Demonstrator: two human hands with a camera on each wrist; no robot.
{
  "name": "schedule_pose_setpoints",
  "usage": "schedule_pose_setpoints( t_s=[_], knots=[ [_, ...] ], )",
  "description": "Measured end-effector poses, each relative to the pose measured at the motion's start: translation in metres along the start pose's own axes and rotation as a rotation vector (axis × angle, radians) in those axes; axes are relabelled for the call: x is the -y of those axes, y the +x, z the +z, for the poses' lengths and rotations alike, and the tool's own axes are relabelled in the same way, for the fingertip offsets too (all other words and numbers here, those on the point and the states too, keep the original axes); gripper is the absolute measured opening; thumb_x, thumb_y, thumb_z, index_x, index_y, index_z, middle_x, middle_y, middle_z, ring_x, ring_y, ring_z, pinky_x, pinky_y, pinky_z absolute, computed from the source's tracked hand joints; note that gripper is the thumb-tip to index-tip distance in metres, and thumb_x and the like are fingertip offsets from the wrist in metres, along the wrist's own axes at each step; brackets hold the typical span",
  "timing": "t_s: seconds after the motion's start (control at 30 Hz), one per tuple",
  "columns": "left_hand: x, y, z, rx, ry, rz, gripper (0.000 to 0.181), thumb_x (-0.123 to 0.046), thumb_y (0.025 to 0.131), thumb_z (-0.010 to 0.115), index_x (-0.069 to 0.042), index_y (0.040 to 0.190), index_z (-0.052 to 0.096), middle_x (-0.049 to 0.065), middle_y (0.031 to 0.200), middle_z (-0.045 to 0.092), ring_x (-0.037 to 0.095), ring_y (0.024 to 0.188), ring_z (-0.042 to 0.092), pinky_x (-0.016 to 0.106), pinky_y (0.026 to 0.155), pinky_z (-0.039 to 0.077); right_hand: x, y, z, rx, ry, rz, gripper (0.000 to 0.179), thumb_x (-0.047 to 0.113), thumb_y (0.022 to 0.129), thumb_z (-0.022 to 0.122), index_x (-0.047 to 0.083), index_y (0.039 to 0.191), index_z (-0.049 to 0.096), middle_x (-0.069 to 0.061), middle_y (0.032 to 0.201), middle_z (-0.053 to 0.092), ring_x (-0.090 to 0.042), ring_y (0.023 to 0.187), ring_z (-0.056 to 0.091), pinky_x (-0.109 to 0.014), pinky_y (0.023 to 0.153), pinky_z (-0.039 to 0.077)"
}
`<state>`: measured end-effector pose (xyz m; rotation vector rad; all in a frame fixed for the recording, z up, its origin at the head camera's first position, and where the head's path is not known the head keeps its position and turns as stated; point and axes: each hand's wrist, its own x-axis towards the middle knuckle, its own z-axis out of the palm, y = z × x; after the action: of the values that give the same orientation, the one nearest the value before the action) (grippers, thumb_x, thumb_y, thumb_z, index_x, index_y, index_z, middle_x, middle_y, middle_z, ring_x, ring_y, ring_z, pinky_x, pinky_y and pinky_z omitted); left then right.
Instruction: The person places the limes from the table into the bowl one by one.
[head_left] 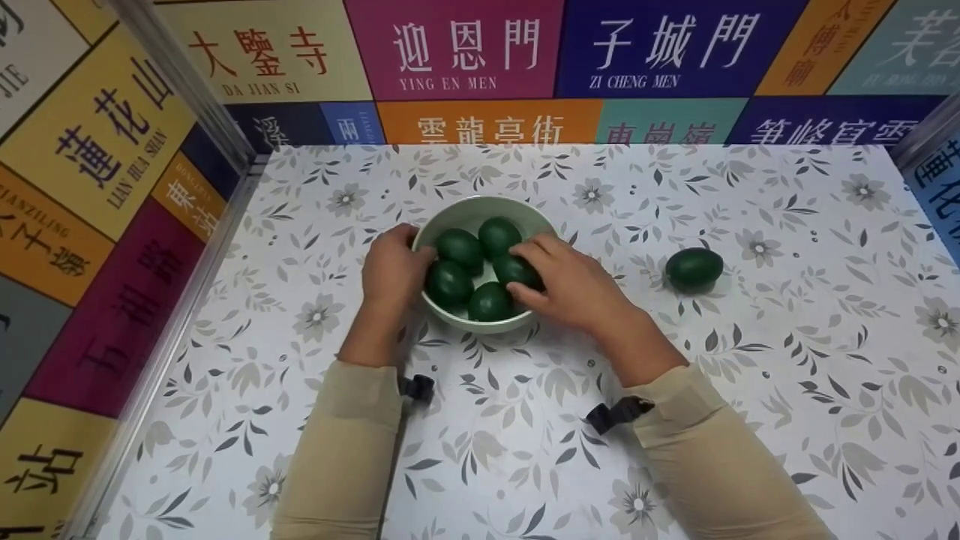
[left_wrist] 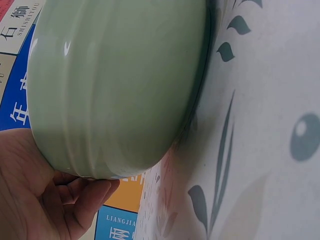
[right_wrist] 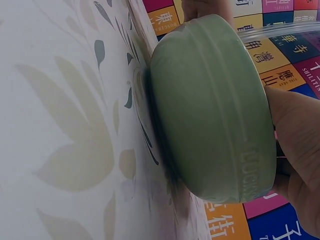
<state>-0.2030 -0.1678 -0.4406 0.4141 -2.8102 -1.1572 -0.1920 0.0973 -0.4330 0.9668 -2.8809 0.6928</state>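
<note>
A pale green bowl [head_left: 484,327] stands on the table and holds several smooth, dark green, egg-shaped fruits that look like avocados [head_left: 459,250]. At its left side my left hand [head_left: 394,266] grips the rim, thumb over the edge and fingers curled against the outer wall, as the left wrist view shows below the bowl [left_wrist: 115,90]. Inside the bowl's right part, my right hand [head_left: 574,285] holds one avocado [head_left: 516,271] between thumb and fingers. The right wrist view has the bowl's side [right_wrist: 210,110] in front, hiding that avocado and the fingertips.
One more avocado [head_left: 694,270] lies on the table to the right of the bowl. A white cloth with a grey leaf and flower print [head_left: 517,465] covers the table. Panels with colourful lettering [head_left: 465,49] rise behind it and along its left side.
</note>
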Motion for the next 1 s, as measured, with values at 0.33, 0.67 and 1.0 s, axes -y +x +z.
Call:
schedule_pose_setpoints(
  t_s=[0.33,0.67,1.0],
  knots=[
    [-0.0001,-0.0004,0.0007,-0.005,0.008,0.008,0.028,-0.028,0.094,0.065,-0.014,0.117,0.073,0.008,0.112,0.074,0.026,0.101,0.066,0.045,0.094,0.053,-0.0046,0.0015,0.0032,0.012,0.001,-0.129,0.031,0.032,0.101,0.062,0.011,0.123,0.068,-0.009,0.121,0.063,-0.027,0.110,0.060,-0.047,0.098,0.052],
    [-0.0006,-0.0004,0.0021,0.001,-0.018,-0.017,0.030,-0.024,0.095,0.062,-0.014,0.121,0.072,0.007,0.115,0.073,0.025,0.103,0.066,0.045,0.095,0.053,-0.0026,0.0010,0.0005,0.012,-0.001,-0.155,0.025,0.031,0.102,0.061,0.013,0.115,0.071,-0.005,0.118,0.064,-0.024,0.112,0.059,-0.044,0.096,0.053],
    [-0.0009,-0.0008,0.0012,-0.006,-0.017,-0.019,0.029,-0.024,0.093,0.062,-0.014,0.118,0.073,0.007,0.112,0.074,0.025,0.101,0.067,0.045,0.093,0.053,-0.0005,0.0003,-0.0035,0.038,-0.011,-0.133,0.026,0.032,0.102,0.061,0.012,0.116,0.071,-0.006,0.119,0.063,-0.025,0.113,0.059,-0.045,0.097,0.053]
  ],
)
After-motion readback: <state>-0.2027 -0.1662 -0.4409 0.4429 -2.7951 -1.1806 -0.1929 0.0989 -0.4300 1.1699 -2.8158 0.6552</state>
